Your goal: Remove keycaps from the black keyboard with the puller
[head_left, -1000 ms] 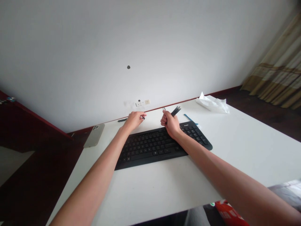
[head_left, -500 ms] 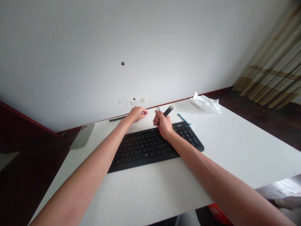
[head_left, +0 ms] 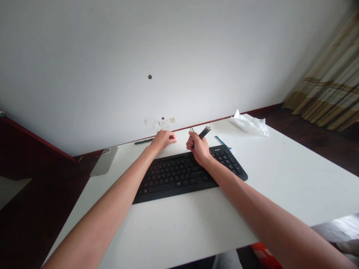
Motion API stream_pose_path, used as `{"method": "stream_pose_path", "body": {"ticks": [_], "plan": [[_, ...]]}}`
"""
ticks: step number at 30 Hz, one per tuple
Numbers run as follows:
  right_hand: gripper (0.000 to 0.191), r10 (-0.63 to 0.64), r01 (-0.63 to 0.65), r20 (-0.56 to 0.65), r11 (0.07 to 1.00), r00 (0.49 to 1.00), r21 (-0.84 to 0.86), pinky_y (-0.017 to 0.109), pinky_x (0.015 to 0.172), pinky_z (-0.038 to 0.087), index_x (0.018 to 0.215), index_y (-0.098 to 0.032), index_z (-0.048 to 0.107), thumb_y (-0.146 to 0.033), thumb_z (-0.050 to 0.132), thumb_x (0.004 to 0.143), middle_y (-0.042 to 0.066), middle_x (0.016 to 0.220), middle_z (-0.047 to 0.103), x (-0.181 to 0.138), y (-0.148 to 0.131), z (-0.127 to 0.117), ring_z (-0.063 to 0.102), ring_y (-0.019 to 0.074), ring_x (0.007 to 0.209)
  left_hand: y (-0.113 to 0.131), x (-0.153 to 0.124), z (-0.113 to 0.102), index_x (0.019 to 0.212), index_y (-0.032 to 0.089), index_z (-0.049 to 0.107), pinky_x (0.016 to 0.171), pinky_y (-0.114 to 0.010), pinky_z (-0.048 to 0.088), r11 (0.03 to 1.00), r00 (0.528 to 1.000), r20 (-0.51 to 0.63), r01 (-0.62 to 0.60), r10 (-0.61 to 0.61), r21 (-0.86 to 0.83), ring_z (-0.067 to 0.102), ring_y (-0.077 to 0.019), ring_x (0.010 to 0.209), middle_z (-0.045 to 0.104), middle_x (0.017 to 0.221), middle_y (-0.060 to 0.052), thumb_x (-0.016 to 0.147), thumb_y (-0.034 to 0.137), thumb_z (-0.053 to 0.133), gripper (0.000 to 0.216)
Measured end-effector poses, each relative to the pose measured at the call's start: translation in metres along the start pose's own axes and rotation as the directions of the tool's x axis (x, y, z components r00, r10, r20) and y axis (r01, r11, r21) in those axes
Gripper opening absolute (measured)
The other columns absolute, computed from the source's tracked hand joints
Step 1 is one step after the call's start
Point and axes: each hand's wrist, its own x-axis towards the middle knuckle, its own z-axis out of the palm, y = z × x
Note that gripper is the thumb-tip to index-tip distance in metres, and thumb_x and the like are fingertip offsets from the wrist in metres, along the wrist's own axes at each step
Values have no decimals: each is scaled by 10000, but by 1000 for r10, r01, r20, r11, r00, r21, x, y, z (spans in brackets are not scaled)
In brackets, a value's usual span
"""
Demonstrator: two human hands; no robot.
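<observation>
My right hand (head_left: 198, 146) is closed in a fist around a bundle of dark pens (head_left: 205, 132), whose grey ends stick out at the upper right. It is above the back edge of a black keyboard (head_left: 174, 175). To its left, my left hand (head_left: 165, 139) is low over the white table behind the keyboard, its fingers curled in and pinched together. Whatever they may hold is hidden. A black twisted strip (head_left: 143, 141) lies just left of that hand. A thin blue stick (head_left: 221, 142) rests behind the keyboard's right end.
A phone (head_left: 104, 161) lies face down at the left edge of the white table (head_left: 174, 228). Crumpled white plastic (head_left: 249, 124) sits at the back right. Behind the table rises a wall (head_left: 196, 63) with sockets (head_left: 167, 121); a curtain (head_left: 328, 89) hangs at the right.
The view has shifted slightly, moving the scene to the right. My left hand has drawn a little left relative to the table. My right hand keeps its grip on the pens.
</observation>
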Motion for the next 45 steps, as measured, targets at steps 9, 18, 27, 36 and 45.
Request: {"method": "stream_pose_path", "body": {"ticks": [9, 18, 27, 36, 45], "plan": [[454, -1, 2, 5, 1000, 1000, -21, 261, 465, 215, 596, -240, 307, -351, 698, 800, -74, 556, 271, 0, 0, 0, 264, 83, 502, -11, -19, -12, 1041, 258, 792, 787, -278, 532, 995, 995, 93, 56, -48, -84, 703, -183, 847, 778, 964, -28, 788, 291, 770, 256], [468, 3, -3, 10, 1000, 1000, -24, 263, 458, 214, 603, -241, 307, -363, 717, 793, -73, 543, 297, 0, 0, 0, 263, 82, 494, -2, -21, -30, 1132, 257, 726, 813, -297, 517, 998, 998, 38, -51, 49, 48, 663, -168, 818, 734, 1136, -39, 882, 369, 707, 274], [456, -12, 12, -2, 1000, 1000, -17, 268, 456, 193, 588, -239, 315, -334, 705, 802, -74, 533, 284, 0, 1, 0, 262, 83, 486, 3, -19, -20, 792, 213, 723, 745, -286, 490, 995, 994, 105, -45, 35, 92, 663, -178, 765, 743, 823, -31, 847, 157, 592, 152], [456, -14, 14, 5, 1000, 1000, -19, 271, 459, 201, 586, -238, 313, -346, 698, 806, -71, 542, 283, 0, 1, 0, 264, 83, 489, -2, -17, 0, 1104, 219, 747, 822, -260, 551, 997, 1000, 3, 10, -10, -76, 705, -155, 863, 776, 1035, -34, 808, 72, 572, 374], [451, -14, 14, -16, 1000, 1000, -11, 268, 454, 207, 581, -235, 324, -323, 714, 791, -72, 536, 289, 0, 0, 0, 268, 82, 490, 5, 10, -15, 1097, 264, 771, 918, -347, 532, 939, 972, 166, -209, 168, 272, 704, -242, 989, 774, 1047, -60, 852, 138, 606, 322]]}}
